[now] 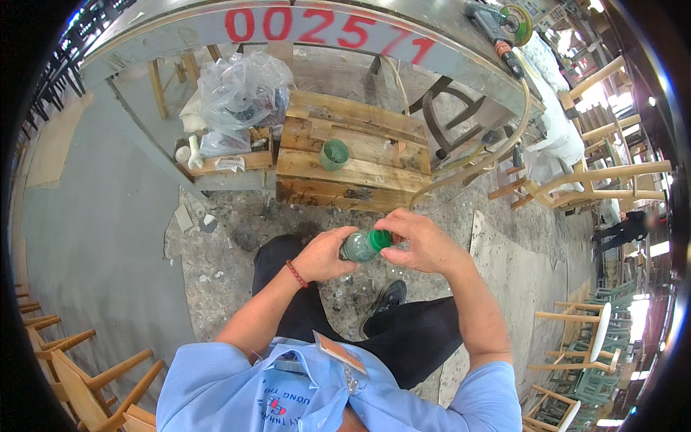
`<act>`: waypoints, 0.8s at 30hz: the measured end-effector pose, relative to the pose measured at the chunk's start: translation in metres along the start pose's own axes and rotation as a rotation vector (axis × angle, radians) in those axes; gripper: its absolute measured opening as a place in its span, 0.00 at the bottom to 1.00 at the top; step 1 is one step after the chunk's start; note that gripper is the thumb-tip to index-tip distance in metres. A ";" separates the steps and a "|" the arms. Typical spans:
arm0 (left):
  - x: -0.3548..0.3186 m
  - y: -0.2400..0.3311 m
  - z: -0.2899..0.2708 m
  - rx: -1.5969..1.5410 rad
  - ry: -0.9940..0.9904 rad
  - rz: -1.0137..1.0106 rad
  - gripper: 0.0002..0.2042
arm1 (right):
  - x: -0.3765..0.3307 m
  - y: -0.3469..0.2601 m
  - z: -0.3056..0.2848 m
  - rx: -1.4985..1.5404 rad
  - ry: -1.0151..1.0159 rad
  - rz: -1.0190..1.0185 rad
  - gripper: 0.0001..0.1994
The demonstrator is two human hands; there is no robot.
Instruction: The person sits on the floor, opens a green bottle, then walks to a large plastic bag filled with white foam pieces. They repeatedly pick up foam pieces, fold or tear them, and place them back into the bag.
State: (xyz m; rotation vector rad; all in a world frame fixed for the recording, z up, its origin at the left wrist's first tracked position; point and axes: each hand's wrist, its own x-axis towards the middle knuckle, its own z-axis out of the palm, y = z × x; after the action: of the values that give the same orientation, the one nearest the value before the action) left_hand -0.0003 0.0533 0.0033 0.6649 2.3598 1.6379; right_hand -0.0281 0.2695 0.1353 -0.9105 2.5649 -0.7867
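Left hand (324, 255) around bottle (355, 248), right fingers (396, 256) astride cap (381, 240).

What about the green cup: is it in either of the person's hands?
No, the green cup rests on the wooden box; the left hand holds the bottle, the right hand its green cap.

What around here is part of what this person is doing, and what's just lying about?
In use:
bottle, held in the left hand
green cap, gripped by the right hand

Apparently just lying about:
green cup on the wooden box
plastic bags
power tool on the table
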 end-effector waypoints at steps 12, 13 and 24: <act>0.002 0.006 0.002 -0.204 -0.262 0.031 0.29 | -0.016 -0.018 -0.022 -0.029 -0.202 0.001 0.22; 0.002 0.005 0.002 -0.230 -0.292 0.013 0.30 | -0.018 -0.020 -0.022 -0.050 -0.198 -0.002 0.22; 0.010 0.009 0.009 -0.249 -0.339 -0.034 0.30 | -0.038 -0.013 -0.020 -0.093 -0.074 0.006 0.22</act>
State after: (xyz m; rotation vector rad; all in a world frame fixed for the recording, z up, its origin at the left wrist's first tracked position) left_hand -0.0034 0.0679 0.0090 0.7760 1.8855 1.6201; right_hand -0.0023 0.2939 0.1631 -0.9405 2.5562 -0.6248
